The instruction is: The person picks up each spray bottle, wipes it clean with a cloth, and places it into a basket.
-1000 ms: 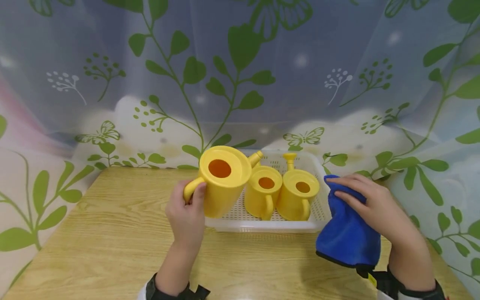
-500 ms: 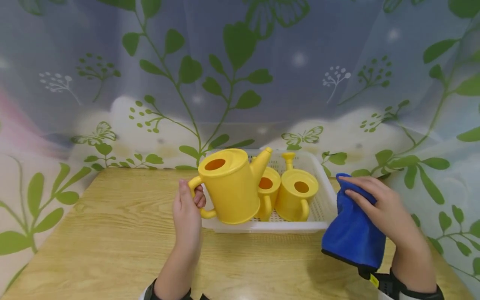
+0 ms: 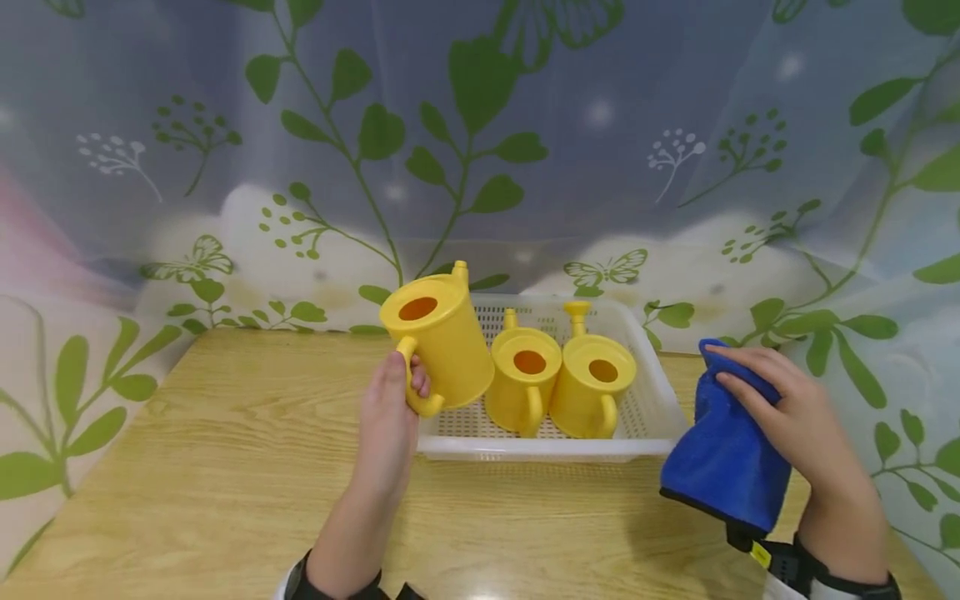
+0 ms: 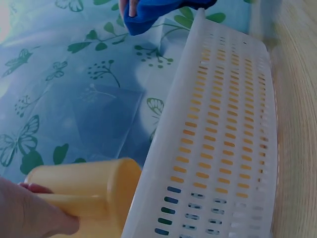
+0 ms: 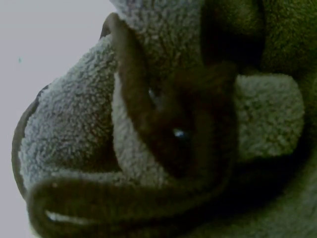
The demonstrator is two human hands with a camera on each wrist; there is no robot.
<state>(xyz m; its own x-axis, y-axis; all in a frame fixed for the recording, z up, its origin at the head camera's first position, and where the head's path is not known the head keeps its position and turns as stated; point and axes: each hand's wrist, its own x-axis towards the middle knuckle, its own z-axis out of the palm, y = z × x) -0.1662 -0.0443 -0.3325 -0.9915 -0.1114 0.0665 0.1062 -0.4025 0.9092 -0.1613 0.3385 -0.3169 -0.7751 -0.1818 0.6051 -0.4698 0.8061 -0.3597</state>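
Note:
My left hand (image 3: 392,392) grips the handle of a yellow watering can (image 3: 453,346), tilted above the left end of a white slotted basket (image 3: 555,451). In the left wrist view the same watering can (image 4: 94,186) shows beside the basket wall (image 4: 218,129), my fingers round its handle. Two more yellow watering cans, one in the middle (image 3: 517,400) and one at the right (image 3: 585,408), stand upright inside the basket. Off the basket's right side, my right hand (image 3: 795,408) pinches the top of a blue cloth (image 3: 727,458) with black edging, which hangs down. Cloth folds fill most of the right wrist view.
The basket sits at the back of a wood-grain table (image 3: 225,467). Behind it hangs a curtain (image 3: 315,167) printed with leaves and butterflies, which also comes forward along both sides.
The held watering can has turned: its spout swung right, then back to point away, and it is now higher and a little left. My right hand has drifted right with the cloth.

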